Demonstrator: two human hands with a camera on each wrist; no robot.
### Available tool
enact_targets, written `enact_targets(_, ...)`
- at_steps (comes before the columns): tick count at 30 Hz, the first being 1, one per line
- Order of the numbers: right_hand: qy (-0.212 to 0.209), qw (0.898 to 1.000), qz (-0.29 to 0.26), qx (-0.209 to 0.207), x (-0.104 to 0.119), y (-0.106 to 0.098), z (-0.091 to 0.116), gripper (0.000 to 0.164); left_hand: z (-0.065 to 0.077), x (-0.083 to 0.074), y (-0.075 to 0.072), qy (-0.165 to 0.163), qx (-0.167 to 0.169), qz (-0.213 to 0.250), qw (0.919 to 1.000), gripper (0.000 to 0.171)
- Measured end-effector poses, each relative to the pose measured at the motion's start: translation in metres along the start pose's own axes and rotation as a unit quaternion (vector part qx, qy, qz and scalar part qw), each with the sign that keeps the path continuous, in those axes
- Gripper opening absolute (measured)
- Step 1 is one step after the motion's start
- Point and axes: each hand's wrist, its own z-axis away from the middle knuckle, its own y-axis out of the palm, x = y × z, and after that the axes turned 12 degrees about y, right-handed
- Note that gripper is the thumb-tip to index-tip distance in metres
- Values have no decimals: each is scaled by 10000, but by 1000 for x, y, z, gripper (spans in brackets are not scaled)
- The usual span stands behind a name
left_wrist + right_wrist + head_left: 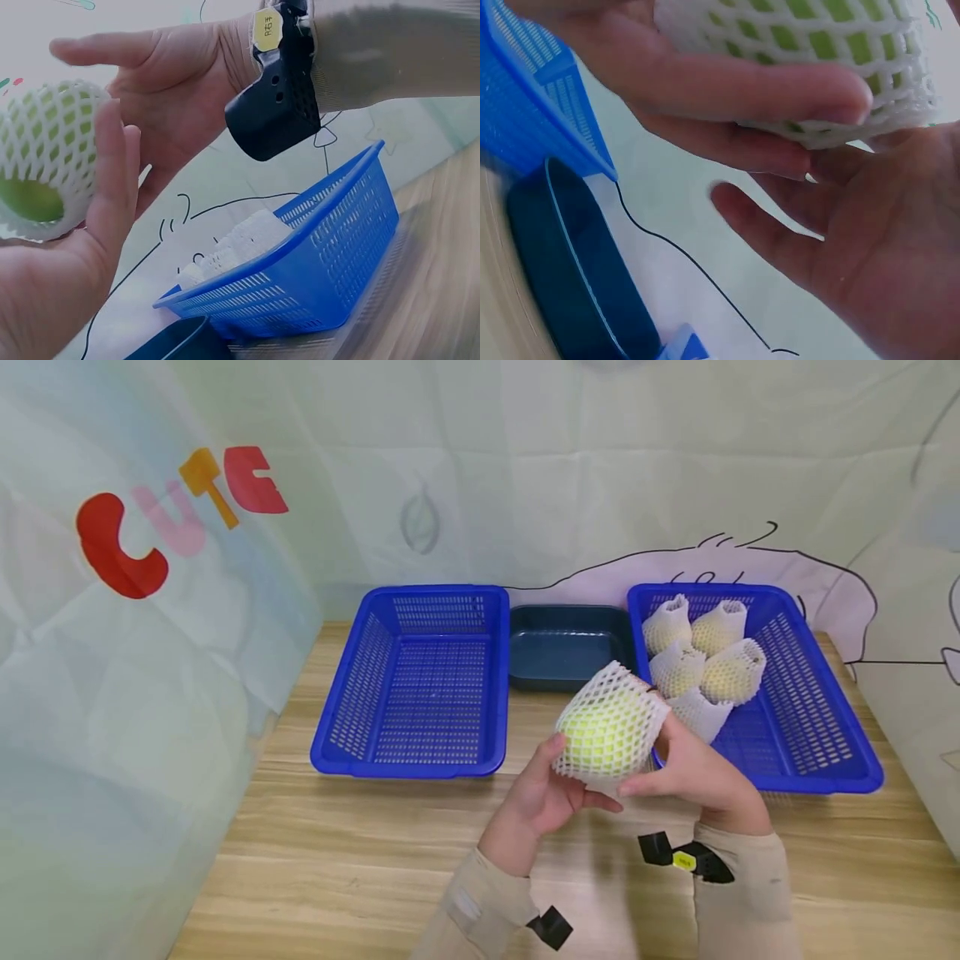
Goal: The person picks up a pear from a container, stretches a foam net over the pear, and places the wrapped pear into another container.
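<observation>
A round yellow-green fruit (600, 739) in a white foam net is raised over the table between both hands. My left hand (536, 797) supports it from the left and below, its thumb against the net. My right hand (693, 768) holds the net's right side, thumb in front and fingers partly hidden behind. In the left wrist view, bare green skin of the fruit (30, 199) shows at the net's open end. The right wrist view shows the right thumb (780, 90) lying along the netted fruit (825, 45).
A blue basket (832, 777) at right holds several pale-yellow fruits (731, 672) in white foam nets. Another blue basket (435, 768) stands at left, its slotted floor visible. Between them, at the back, sits a dark teal tray (570, 647). Printed cloth (450, 485) hangs behind the wooden table (337, 852).
</observation>
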Motion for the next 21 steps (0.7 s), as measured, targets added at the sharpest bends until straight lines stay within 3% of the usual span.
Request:
enact_targets(4,196,9993,324,32,8,-3,0,118,0,1,1,-97,75,64,9999,62)
enact_targets(9,-234,9968,383,664,19,-14,-6,126,1,0,3,-317,24,154,9994,60)
enact_targets(11,-444,9931,440,995,22,-19,-9,120,1,0,4,-435,76,230,9988,58)
enact_targets(15,-314,9862,624,1499,29,-26,-11,100,2,0,5,-648,151,402,9970,57)
enact_targets(17,-94,9850,814,1519,32,-26,-10,91,2,1,6,-697,110,488,9963,58)
enact_targets(21,235,9856,1232,1136,36,-24,-9,80,2,3,7,-676,18,578,9960,59)
